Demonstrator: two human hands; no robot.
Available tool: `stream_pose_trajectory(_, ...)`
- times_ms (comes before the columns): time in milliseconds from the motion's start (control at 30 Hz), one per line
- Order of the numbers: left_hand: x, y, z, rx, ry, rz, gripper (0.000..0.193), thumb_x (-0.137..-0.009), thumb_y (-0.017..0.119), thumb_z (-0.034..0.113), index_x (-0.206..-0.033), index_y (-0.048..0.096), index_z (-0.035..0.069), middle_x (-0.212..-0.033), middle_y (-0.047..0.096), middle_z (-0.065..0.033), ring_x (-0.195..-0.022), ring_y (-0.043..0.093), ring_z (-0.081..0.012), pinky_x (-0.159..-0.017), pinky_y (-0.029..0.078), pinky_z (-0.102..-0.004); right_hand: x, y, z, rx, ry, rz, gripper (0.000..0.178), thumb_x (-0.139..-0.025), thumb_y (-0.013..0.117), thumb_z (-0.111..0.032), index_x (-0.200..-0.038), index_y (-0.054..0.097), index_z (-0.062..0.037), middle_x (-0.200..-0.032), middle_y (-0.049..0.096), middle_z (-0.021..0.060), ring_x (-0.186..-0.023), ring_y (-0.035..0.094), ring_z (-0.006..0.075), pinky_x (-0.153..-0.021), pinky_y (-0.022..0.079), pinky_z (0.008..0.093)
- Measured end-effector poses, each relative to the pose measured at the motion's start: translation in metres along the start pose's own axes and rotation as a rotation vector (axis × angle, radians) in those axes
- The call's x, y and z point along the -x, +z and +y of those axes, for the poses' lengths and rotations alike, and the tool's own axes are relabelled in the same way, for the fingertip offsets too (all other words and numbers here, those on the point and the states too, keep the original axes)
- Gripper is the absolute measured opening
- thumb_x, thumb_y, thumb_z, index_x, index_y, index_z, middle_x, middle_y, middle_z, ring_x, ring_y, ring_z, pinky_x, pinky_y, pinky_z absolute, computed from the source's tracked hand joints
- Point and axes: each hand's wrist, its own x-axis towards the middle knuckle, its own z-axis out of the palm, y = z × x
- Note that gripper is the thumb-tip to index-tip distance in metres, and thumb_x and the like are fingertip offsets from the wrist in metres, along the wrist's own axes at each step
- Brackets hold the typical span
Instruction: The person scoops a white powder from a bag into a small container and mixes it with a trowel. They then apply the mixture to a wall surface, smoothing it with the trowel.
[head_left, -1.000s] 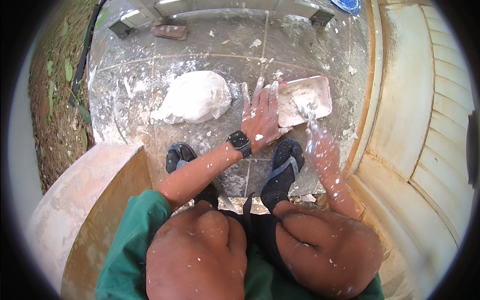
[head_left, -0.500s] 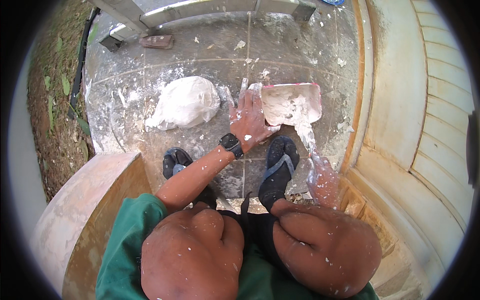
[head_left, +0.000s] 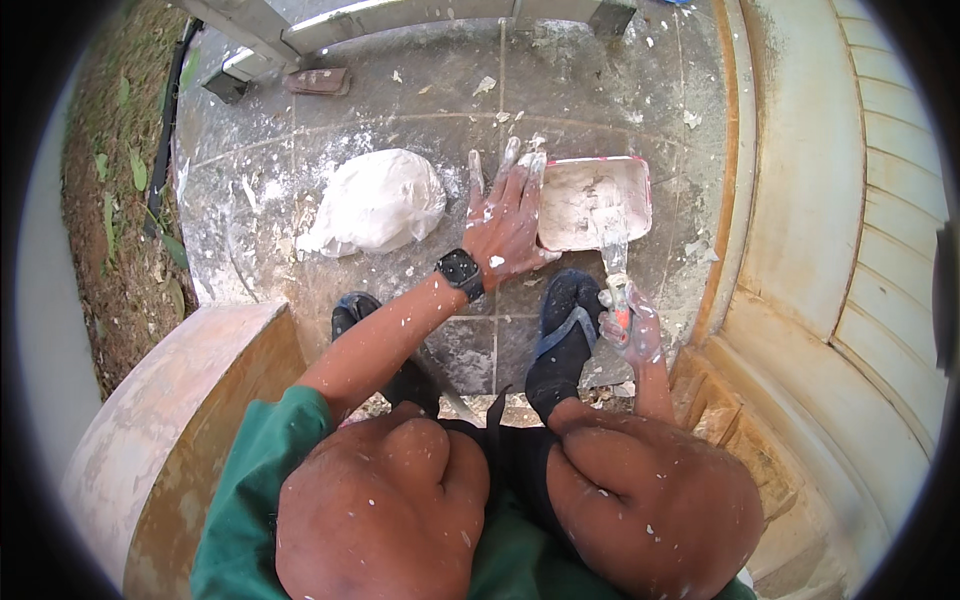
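A shallow rectangular tray with a pink-and-white rim lies on the floor, thinly smeared inside with white putty. My right hand grips the orange handle of a putty knife. The knife's putty-coated blade reaches over the tray's near edge. Beside the tray's left edge, my left hand lies with fingers stretched forward, its thumb at the near left corner. That hand is open, spattered white, and wears a black watch on its wrist. Left of it sits a plastic bag of white material.
Dried white flakes and smears mark the grey floor tiles. A metal frame stands at the far side, with a brown block near its foot. My feet in dark flip-flops are close to the tray. A wall rises on the right.
The heap of putty in the tray has gone from sight, leaving a thin layer. My right hand has turned, and the knife and its orange handle now show clearly.
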Motion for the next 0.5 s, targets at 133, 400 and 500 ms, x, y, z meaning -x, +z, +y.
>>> stream_pose_trajectory(133,-0.006,-0.002,0.003,0.033,0.004,0.022,0.118,-0.067,0.085,0.06,-0.155,0.03,0.004,-0.153,0.038,-0.0219,-0.147,0.034,-0.0409,-0.114,0.027,-0.0677,0.026,-0.015,0.01,0.015,0.008,0.005,0.034,-0.105,0.053,-0.036,-0.126,0.055,-0.0098,-0.089,0.062,0.0087,-0.051,0.051,0.0124,-0.039,0.039,0.0235)
stream_pose_trajectory(400,-0.002,0.006,0.007,0.013,-0.02,0.031,0.114,-0.07,0.084,0.06,-0.155,0.034,0.001,-0.15,0.041,-0.0214,-0.144,0.038,-0.0421,-0.112,0.032,-0.0687,0.051,0.028,-0.023,0.979,-0.459,0.481,0.024,-0.104,0.055,-0.019,-0.12,0.069,-0.0075,-0.099,0.07,0.0124,-0.065,0.063,0.0167,-0.06,0.055,0.0285)
stream_pose_trajectory(500,-0.006,0.01,0.011,0.048,0.003,0.092,0.117,-0.071,0.083,0.062,-0.156,0.031,0.001,-0.149,0.04,-0.0226,-0.145,0.037,-0.0427,-0.113,0.027,-0.0705,-0.002,0.032,-0.009,1.965,-1.332,0.446,0.025,-0.101,0.057,-0.012,-0.12,0.073,-0.0105,-0.102,0.073,0.0145,-0.081,0.069,0.0257,-0.082,0.058,0.0385)
